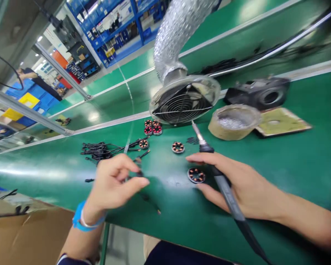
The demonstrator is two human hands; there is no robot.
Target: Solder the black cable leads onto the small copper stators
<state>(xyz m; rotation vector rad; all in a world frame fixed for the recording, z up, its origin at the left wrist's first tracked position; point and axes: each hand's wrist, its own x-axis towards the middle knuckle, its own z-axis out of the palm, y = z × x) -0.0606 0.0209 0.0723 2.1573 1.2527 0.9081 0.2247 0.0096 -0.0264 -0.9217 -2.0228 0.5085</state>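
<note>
My left hand (118, 184), with a blue band at the wrist, pinches a short black cable (145, 198) whose bare end points down to the right. My right hand (237, 180) holds a soldering iron (227, 191), its tip pointing up and away. The thumb and forefinger of that hand are spread around a round copper-wound coil (196, 175) lying on the green mat. Just beyond lies another such coil (178, 147), beside some small dark tubes (192, 140).
A fume extractor fan (184, 101) on a silver duct hangs ahead. Right of it stand a tape roll (234, 123), a black device (259, 92) and a yellow sponge tray (283, 121). Black cables (98, 150) and several red-wound coils (153, 127) lie toward the left.
</note>
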